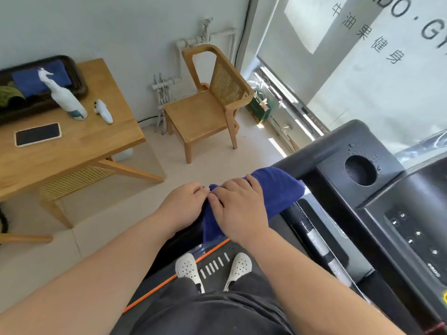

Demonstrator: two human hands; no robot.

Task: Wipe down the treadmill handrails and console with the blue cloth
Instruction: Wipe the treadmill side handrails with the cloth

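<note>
1. Pale floor tiles and a sunlit window frame this gym corner, and the person stands on the treadmill belt looking down at the near handrail (pixel 304 155).
2. Both hands are on the blue cloth (pixel 278 187), which is draped over that rail and hangs down on the near side.
3. Right hand (pixel 239 209) sits on top, fingers curled over the cloth and clamping it to the rail.
4. Left hand (pixel 186 206) is right beside it, thumbs almost touching, fingertips pinching the cloth's trailing edge.
5. Ahead of the right hand's knuckles the cloth bunches up, and past that the bare rail curves off toward the console (pixel 411 213).
6. To do this well, I'd say wrap the cloth fully round the rail, squeeze evenly, and pull in long overlapping strokes so the underside gets covered too.
7. Droplets glisten beyond the grip around the cup holder (pixel 360 170), so that patch looks unwiped.
8. Off to the left hand's side, well apart, a spray bottle (pixel 67 97) and phone (pixel 37 134) sit on the wooden table (pixel 84 146).
</note>
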